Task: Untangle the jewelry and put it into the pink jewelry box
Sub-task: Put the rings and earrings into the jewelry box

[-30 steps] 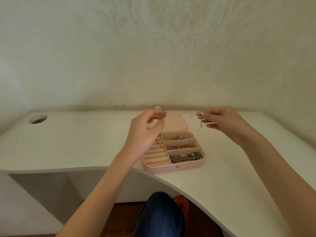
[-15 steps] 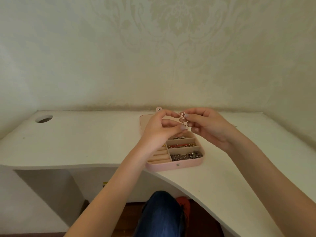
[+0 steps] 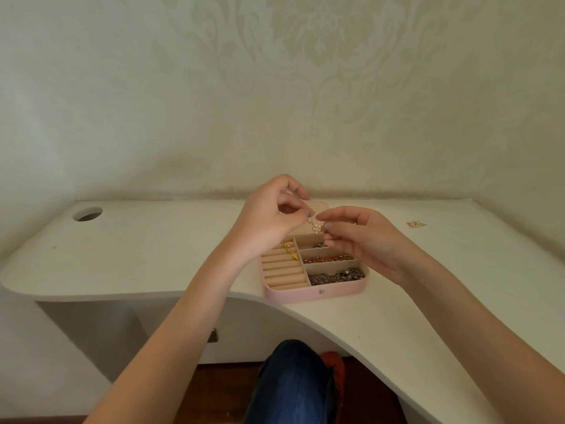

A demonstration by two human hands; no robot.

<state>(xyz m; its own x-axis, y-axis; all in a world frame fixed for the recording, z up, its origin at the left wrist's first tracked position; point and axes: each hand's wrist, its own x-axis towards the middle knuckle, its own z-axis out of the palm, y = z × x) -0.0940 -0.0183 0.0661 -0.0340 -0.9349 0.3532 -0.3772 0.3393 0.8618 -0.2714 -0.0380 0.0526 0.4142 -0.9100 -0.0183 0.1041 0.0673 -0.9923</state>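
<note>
Two hands meet over the back of the open pink jewelry box (image 3: 315, 293), and between them hangs one small pinkish ring-shaped piece (image 3: 316, 228). The left hand (image 3: 269, 221) pinches its upper end with thumb and forefinger, a narrow grip holding the piece from above; the right hand (image 3: 363, 237) closes its fingertips on the lower side, the other fingers loosely curled. A second ago the hands were well apart, the right one alone holding a thin dangling bit; half a second ago they came together, and now the piece sits lower, just above the rear right compartment. That suggests the separating is nearly done on this item and it is about to be dropped in, though whether it is fully free is too small to tell. Outward, the box already holds a gold chain (image 3: 289, 250) on the ring rolls, a red and gold strand (image 3: 328, 257) and a heap of dark chain (image 3: 336, 275). Another small tangle (image 3: 415, 224) lies on the white bench (image 3: 153, 258) far to the right, so work remains.
</note>
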